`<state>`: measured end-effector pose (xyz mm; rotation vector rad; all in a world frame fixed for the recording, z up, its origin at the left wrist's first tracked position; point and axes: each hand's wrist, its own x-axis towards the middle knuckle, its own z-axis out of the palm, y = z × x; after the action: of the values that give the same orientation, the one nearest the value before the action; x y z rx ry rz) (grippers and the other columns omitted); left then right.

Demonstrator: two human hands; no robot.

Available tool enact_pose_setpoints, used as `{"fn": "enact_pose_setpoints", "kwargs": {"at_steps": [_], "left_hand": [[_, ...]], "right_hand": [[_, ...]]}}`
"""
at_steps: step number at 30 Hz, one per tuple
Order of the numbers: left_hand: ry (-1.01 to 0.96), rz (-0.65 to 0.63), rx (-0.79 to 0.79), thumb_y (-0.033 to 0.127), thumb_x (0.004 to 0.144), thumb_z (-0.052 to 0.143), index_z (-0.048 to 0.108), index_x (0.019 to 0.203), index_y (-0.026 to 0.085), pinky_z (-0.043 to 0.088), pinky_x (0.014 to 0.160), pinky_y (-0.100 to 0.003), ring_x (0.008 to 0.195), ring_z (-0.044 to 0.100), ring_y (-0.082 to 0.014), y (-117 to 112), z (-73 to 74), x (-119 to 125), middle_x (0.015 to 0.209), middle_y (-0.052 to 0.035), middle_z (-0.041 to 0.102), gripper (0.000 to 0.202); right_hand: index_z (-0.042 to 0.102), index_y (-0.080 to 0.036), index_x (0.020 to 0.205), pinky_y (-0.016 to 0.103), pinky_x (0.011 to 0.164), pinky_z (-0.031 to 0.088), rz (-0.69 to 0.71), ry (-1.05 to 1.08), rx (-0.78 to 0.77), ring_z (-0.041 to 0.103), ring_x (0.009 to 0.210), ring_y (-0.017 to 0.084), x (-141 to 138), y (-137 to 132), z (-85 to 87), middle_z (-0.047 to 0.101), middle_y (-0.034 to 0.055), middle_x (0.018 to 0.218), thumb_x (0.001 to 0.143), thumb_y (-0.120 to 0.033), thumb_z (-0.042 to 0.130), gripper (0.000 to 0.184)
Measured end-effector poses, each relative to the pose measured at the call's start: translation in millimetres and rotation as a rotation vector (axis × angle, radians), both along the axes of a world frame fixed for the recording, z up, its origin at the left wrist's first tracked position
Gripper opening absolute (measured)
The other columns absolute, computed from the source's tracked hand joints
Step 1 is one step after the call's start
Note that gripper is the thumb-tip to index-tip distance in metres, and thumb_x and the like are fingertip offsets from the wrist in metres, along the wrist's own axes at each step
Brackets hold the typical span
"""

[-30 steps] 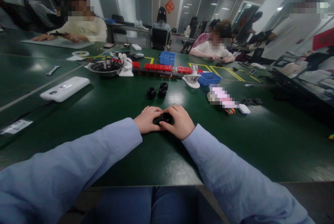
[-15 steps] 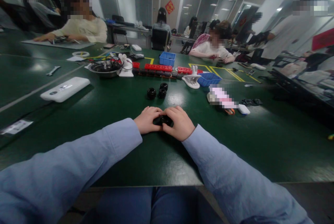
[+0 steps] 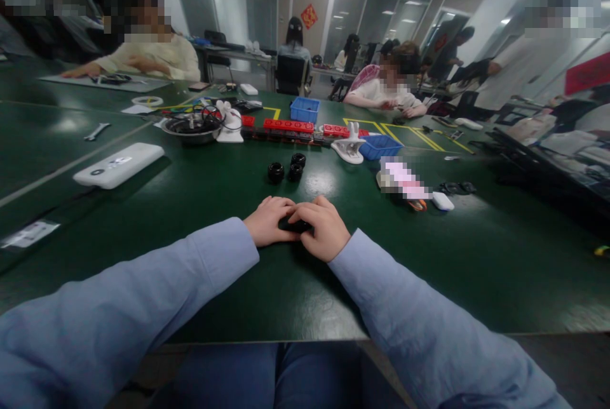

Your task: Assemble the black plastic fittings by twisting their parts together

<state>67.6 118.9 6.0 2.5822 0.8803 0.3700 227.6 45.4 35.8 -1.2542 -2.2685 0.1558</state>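
Both my hands meet on the green table (image 3: 200, 206) just in front of me. My left hand (image 3: 267, 222) and my right hand (image 3: 320, 228) are closed around a small black round part (image 3: 294, 226), which shows only as a dark sliver between the fingers. Three more black round parts (image 3: 286, 169) stand loose on the table a little beyond my hands, untouched.
A white flat device (image 3: 119, 165) lies at the left. Behind are a metal bowl with cables (image 3: 191, 127), red blocks in a row (image 3: 288, 125), two blue bins (image 3: 305, 108), a white clamp (image 3: 349, 145) and a wrench (image 3: 96, 131). Other people sit and stand around the far tables.
My fingers have closed further over the black part, so less of it shows. Both hands stay in the same spot on the table.
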Motion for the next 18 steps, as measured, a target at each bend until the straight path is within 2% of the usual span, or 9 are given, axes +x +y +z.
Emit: {"fn": "enact_pose_setpoints", "kwargs": {"at_steps": [10,15,18], "left_hand": [[0.021,0.016,0.008,0.047,0.070,0.067,0.061,0.103,0.019,0.032,0.099,-0.046,0.110,0.046,-0.0262,-0.8,-0.5,1.0,0.115,-0.0073,0.054,0.043],[0.023,0.026,0.009,0.048,0.069,0.066,0.062,0.101,0.020,0.033,0.098,-0.046,0.110,0.046,-0.0266,-1.8,0.7,1.3,0.115,-0.0068,0.054,0.043],[0.018,0.020,0.014,0.048,0.070,0.066,0.062,0.102,0.020,0.033,0.098,-0.046,0.109,0.046,-0.0268,-2.2,1.6,1.2,0.115,-0.0067,0.055,0.042]], "right_hand": [[0.066,-0.019,0.062,0.030,0.070,0.036,0.061,0.028,0.041,0.042,0.072,0.015,-1.2,5.7,-9.3,0.067,-0.0013,0.085,0.063,0.003,0.052,0.026],[0.067,-0.021,0.060,0.031,0.071,0.037,0.055,0.049,0.049,0.043,0.072,0.015,-0.3,5.5,-10.4,0.068,-0.0020,0.082,0.064,0.003,0.053,0.028],[0.068,-0.021,0.065,0.032,0.070,0.037,0.065,0.061,0.079,0.043,0.073,0.017,1.3,4.0,-8.5,0.069,-0.0017,0.082,0.064,0.000,0.050,0.028]]}}
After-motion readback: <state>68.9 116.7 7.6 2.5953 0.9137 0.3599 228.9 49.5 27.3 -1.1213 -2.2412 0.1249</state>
